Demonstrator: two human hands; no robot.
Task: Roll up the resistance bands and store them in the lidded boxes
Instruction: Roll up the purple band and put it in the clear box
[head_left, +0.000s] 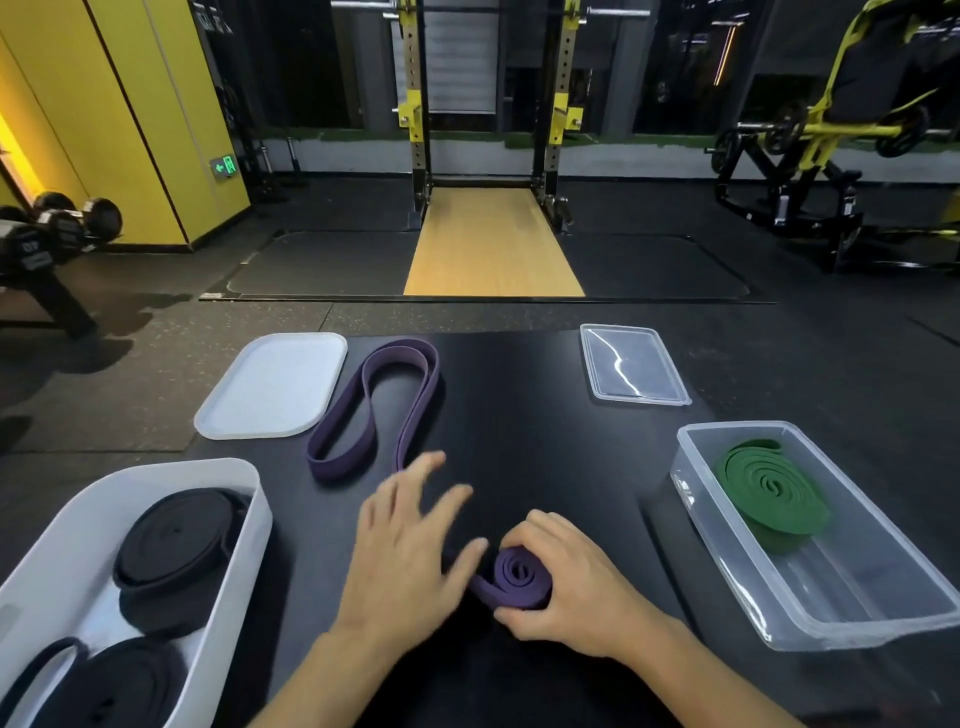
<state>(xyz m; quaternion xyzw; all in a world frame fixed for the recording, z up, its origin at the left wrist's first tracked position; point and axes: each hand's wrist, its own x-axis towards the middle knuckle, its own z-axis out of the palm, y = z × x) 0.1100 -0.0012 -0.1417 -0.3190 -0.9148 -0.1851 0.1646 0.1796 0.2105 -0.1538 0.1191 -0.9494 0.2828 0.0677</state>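
Observation:
A purple resistance band (384, 400) lies on the dark table, its far part in loose loops and its near end wound into a small coil (519, 577). My right hand (571, 587) grips that coil, fingers curled round it. My left hand (410, 551) hovers just left of the coil with fingers spread, blurred, its thumb touching the band. A white box (249, 499) at the near left holds rolled black bands (176, 540). A clear box (696, 499) at the right holds a rolled green band (769, 488).
A white lid (275, 384) lies at the table's far left, and a clear lid (631, 364) at the far right. Beyond the table stand a squat rack (488, 104), dumbbells (57, 223) on a rack at the left and a yellow machine (831, 130) at the right.

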